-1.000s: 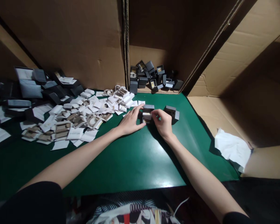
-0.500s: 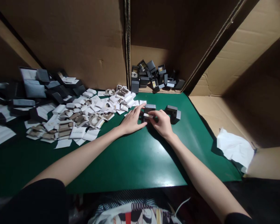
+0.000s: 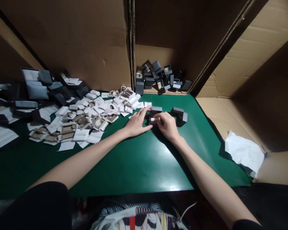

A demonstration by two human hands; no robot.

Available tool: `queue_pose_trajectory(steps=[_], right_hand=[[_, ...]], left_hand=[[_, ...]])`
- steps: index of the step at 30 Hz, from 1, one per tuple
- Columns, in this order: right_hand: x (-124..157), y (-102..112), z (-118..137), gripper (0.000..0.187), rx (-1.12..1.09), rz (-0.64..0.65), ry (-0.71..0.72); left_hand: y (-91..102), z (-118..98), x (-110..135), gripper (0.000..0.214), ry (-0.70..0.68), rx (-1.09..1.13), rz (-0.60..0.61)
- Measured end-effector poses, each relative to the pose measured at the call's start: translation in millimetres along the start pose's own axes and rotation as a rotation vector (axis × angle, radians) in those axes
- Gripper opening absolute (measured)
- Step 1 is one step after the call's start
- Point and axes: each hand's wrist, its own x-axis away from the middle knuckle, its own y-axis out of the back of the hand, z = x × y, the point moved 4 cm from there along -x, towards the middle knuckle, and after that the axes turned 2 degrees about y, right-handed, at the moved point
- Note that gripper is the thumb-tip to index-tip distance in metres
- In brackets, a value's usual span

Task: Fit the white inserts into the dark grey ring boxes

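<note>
Holding a white piece [image 3: 155, 119] seemingly inside dark box [image 3: 156, 109].

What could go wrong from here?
1. The right hand pinches a small white piece at the small dark box; it might slip or sit crooked.
2. Another dark box sits just beyond the right hand, so a sideways move could bump it.
3. The loose pile of white paper pieces spreads close to the left hand; a sweep leftward may scatter some.
</note>
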Motion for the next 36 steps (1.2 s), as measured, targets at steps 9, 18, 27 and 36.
queue_pose_trajectory(steps=[9,18,27,36], right_hand=[[-0.2,1.3,0.9,0.025,0.134,-0.024,0.033],[0.3,2.5,1.6,0.026,0.184,-0.004,0.01],[0.0,4.1,1.4,0.03,0.148,0.03,-0.016],[0.5,7.4,-1.3,0.029,0.14,0.067,-0.014]], left_hand=[[-0.4,0.6,1.3,0.088,0.013,0.046,-0.021],[-1.3,-0.9,2.1,0.088,-0.013,0.057,-0.018],[-0.6,-2.3,2.3,0.089,-0.002,0.055,-0.007],[-2.0,-1.5,2.1,0.09,-0.022,0.076,-0.005]])
